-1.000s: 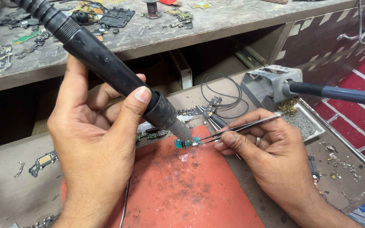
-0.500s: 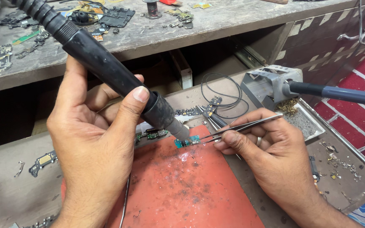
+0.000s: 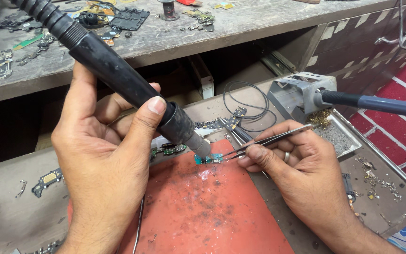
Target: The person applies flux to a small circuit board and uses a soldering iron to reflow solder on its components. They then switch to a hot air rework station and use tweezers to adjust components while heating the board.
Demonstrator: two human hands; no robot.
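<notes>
Bench clutter around the work spot

Soldering iron (image 3: 377,103) with blue handle sits in its metal stand (image 3: 297,91) at 2 o'clock, metal tray (image 3: 348,141) just beside it. Black wire loop (image 3: 243,101) at 1 o'clock. Upper shelf (image 3: 259,21) at 12 o'clock holds loose circuit boards (image 3: 3,63) and a black phone frame (image 3: 128,18). Small flex part (image 3: 48,178) at 9 o'clock. Red brick floor (image 3: 400,141) at 3 o'clock.

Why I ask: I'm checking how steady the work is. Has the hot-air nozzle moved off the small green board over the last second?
No. The nozzle stays over the small green board at the red mat's top edge, as before; left hand holds the handle unchanged.
</notes>
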